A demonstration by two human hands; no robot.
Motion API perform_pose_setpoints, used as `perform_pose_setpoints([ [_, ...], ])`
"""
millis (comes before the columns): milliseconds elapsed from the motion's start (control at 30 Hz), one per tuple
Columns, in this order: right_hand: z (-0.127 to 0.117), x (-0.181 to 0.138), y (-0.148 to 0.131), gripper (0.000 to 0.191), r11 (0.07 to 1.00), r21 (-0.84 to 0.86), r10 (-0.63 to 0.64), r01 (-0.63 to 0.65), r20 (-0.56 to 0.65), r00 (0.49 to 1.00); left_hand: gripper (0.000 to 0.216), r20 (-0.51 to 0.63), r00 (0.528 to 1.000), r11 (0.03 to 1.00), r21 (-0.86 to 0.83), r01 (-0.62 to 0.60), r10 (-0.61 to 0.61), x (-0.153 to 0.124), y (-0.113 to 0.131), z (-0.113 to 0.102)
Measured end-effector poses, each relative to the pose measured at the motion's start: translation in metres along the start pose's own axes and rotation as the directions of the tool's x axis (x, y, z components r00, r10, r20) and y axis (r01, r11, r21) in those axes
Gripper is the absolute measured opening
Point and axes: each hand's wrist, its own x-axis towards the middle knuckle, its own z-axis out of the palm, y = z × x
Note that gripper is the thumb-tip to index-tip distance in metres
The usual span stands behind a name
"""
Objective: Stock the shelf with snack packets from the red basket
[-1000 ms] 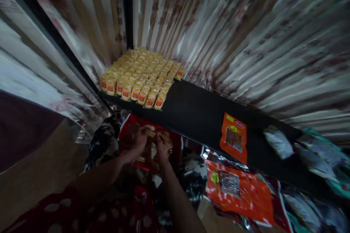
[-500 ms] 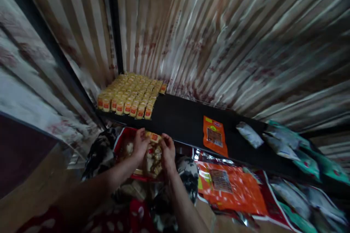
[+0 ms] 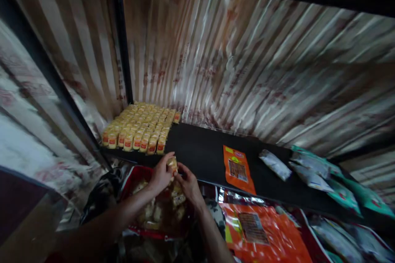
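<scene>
Your left hand is closed around a small yellow plastic snack packet with a red label, thumb and fingers wrapped over it. Your right hand meets it from the other side, its fingertips curled against the packet's edge; whether they actually pinch it cannot be told through the blur. Directly beneath the grip sits an open red plastic bag with more such packets inside. Just beyond the grip runs a black shelf. Up and to the left of your hands, a tidy block of matching yellow packets stands in the shelf's corner. To the right of the grip, a flat orange pouch lies on the shelf, and further right a silver pouch.
</scene>
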Motion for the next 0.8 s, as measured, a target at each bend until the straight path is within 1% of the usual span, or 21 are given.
perform_pose_setpoints([
  [67, -0.006, 0.009, -0.006, 0.035, 1.000, 0.009, -0.012, 0.011, 0.044, 0.999, 0.060, 0.028, 0.998, 0.997, 0.044, -0.062, 0.060, 0.010, 0.008, 0.004],
  [133, -0.010, 0.021, -0.010, 0.031, 0.998, 0.066, -0.018, 0.015, 0.050, 0.999, 0.058, -0.005, 0.994, 0.992, 0.071, -0.104, 0.105, 0.023, 0.014, 0.009],
  [233, -0.012, 0.048, -0.009, 0.027, 0.988, 0.152, -0.005, 0.010, -0.032, 0.999, 0.050, -0.105, 0.986, 0.991, 0.057, -0.120, 0.126, 0.042, 0.017, 0.020],
  [333, -0.014, 0.082, 0.002, 0.026, 0.987, 0.161, 0.024, -0.001, -0.138, 0.990, 0.042, -0.183, 0.977, 0.994, 0.023, -0.111, 0.113, 0.057, 0.011, 0.035],
  [433, -0.015, 0.117, 0.016, 0.026, 0.994, 0.107, 0.023, -0.003, -0.187, 0.982, 0.033, -0.211, 0.976, 0.998, -0.031, -0.062, 0.054, 0.072, 0.002, 0.053],
  [500, -0.015, 0.140, 0.023, 0.026, 0.998, 0.056, 0.029, -0.017, -0.221, 0.975, 0.028, -0.220, 0.975, 0.998, -0.064, 0.016, -0.029, 0.087, -0.004, 0.065],
  [567, -0.013, 0.163, 0.028, 0.028, 0.999, 0.018, 0.044, -0.040, -0.264, 0.963, 0.025, -0.246, 0.961, 0.990, -0.097, 0.106, -0.127, 0.104, -0.009, 0.075],
  [633, -0.009, 0.185, 0.033, 0.030, 0.999, 0.012, 0.046, -0.044, -0.289, 0.956, 0.021, -0.275, 0.941, 0.977, -0.134, 0.168, -0.199, 0.124, -0.014, 0.083],
  [700, -0.003, 0.205, 0.037, 0.031, 0.999, 0.040, 0.037, -0.027, -0.285, 0.958, 0.019, -0.283, 0.933, 0.967, -0.183, 0.175, -0.222, 0.143, -0.020, 0.088],
  [800, 0.006, 0.230, 0.040, 0.031, 0.994, 0.110, 0.023, 0.006, -0.264, 0.964, 0.018, -0.280, 0.937, 0.960, -0.243, 0.142, -0.210, 0.166, -0.030, 0.093],
])
